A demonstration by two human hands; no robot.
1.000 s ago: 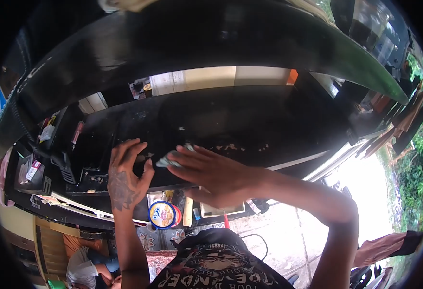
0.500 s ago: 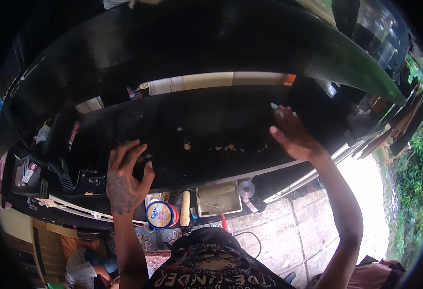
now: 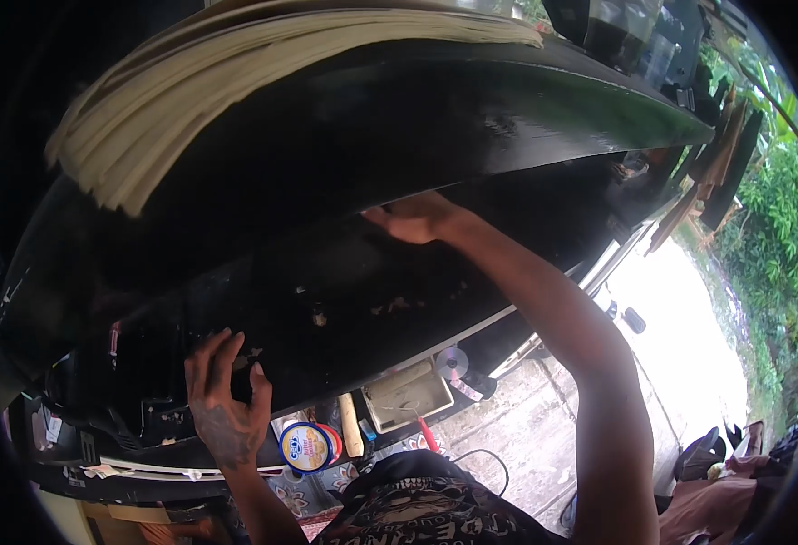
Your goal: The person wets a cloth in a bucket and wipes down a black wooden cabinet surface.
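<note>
My left hand (image 3: 228, 400) rests on the black surface (image 3: 344, 336) near its front edge, fingers spread and holding nothing. Farther back, my right hand (image 3: 408, 219) reaches under the dark upper panel (image 3: 399, 109). Its thumb shows, but the other fingers are mostly hidden by that panel, and whatever they hold cannot be made out. Small pale flakes (image 3: 397, 305) and a light spot (image 3: 319, 315) lie on the black surface between the hands.
A stack of pale sheets (image 3: 190, 91) lies on top of the panel. Below the front edge are a round tub (image 3: 306, 447), a rolling-pin-like rod (image 3: 351, 425), a tray (image 3: 406, 394), a disc (image 3: 452, 363) and a red-handled tool (image 3: 427, 434). Plants (image 3: 767, 200) stand outside at right.
My right hand has swept right across the surface, then back left and deeper under the panel. My left hand stays spread near the edge. The view has shifted, bringing the pale sheets into sight.
</note>
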